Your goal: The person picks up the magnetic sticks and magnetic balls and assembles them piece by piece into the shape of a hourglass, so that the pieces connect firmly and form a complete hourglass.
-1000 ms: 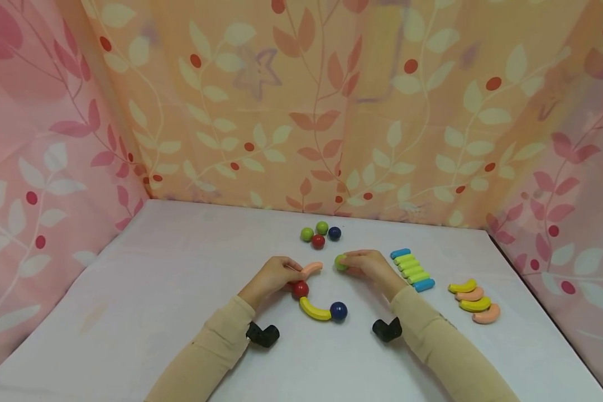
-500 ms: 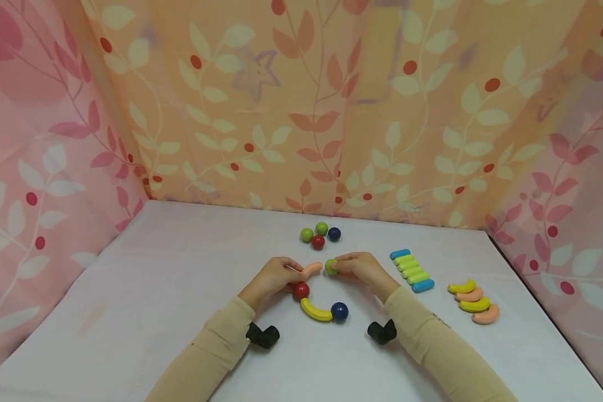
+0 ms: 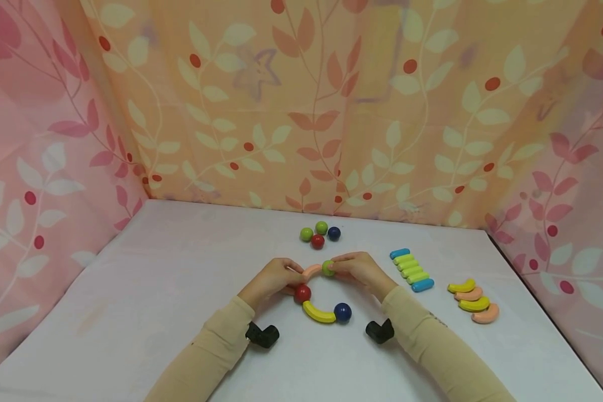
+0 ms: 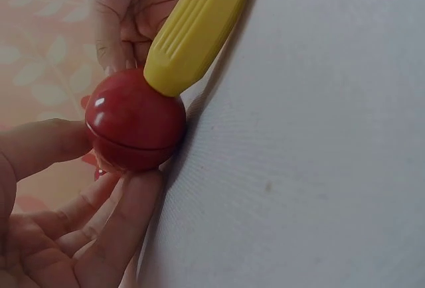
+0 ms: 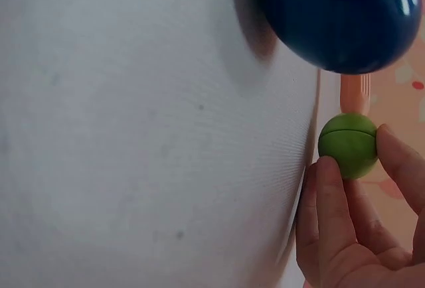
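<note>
Left hand: fingers and thumb clamped on the near-left end of the peach curved rod. The left wrist view puts the fingertips right at the red ball; whether they also grip it cannot be told. Contact between rod and ball is obscured by the fingers.

Right hand: thumb and fingertips clamped on the green ball, which touches the rod's far-right end.

Yellow curved rod: lies nearer than the hands, far-left end against the red ball, right end touching the blue ball. Together these parts form an arc, its gap facing right.

Remaining items on the white table: at the far side, two green balls, a second red ball and a dark blue ball, clustered. Right: four yellow-green rods in a row between two blue rods. Farther right: four curved pieces, alternately yellow and peach.
</note>
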Demonstrator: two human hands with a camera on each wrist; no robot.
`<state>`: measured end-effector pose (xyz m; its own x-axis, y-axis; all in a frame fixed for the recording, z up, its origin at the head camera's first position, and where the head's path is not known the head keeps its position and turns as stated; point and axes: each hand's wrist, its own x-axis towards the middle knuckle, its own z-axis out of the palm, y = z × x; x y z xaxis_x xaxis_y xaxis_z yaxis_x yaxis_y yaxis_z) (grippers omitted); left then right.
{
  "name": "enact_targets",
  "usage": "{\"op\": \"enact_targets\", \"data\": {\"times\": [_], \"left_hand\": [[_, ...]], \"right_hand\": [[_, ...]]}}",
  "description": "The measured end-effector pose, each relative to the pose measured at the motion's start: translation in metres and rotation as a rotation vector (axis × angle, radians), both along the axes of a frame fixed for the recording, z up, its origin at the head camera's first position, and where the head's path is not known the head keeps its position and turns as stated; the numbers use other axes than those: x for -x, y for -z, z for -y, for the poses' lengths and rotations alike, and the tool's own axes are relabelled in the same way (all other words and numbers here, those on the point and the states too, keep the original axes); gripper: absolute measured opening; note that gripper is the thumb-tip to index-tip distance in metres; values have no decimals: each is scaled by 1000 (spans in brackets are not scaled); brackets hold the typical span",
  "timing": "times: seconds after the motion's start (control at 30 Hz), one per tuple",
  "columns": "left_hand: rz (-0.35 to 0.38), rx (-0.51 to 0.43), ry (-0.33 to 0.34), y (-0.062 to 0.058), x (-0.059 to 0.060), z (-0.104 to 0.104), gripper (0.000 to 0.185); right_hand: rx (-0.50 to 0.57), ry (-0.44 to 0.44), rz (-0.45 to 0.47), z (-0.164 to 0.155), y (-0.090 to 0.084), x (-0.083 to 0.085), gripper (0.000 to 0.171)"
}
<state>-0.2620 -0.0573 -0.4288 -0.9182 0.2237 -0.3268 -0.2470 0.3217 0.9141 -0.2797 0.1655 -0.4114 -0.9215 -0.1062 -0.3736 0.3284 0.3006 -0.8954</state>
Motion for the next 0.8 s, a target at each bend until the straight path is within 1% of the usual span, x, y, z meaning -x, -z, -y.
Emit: {"op": "enact_targets", "data": {"times": [0.1,0.27,0.37,0.43,0.53,0.63,0.73,0.8], "left_hand": [[12,16,4,-1,0,0,26],[23,44,2,-1,0,1,26],[17,42,6,-1,1,1,25],[6,27,8,-1,1,1,26],[-4,6,1,-1,2,1,33],[-6,-14,-3,0,2,2,40],[-10,-9,5,2,3,3,38],[-12,0,13,3,3,3,33]], "right_hand": [[-10,-20,-9,0,0,-1,35],[-91,-39,-38,-11,-10,-5,41],[-145,-51,-68,-29,-17,-7,48],[-144,-50,-93,-42,-23,-10,51],[-133,-35,-129,-60,-32,-16,57],[-137,-14,-145,-77,-38,-23,64],[-168,-10,-144,-96,-41,-29,69],[-188,-14,-152,-109,-42,-33,68]]}}
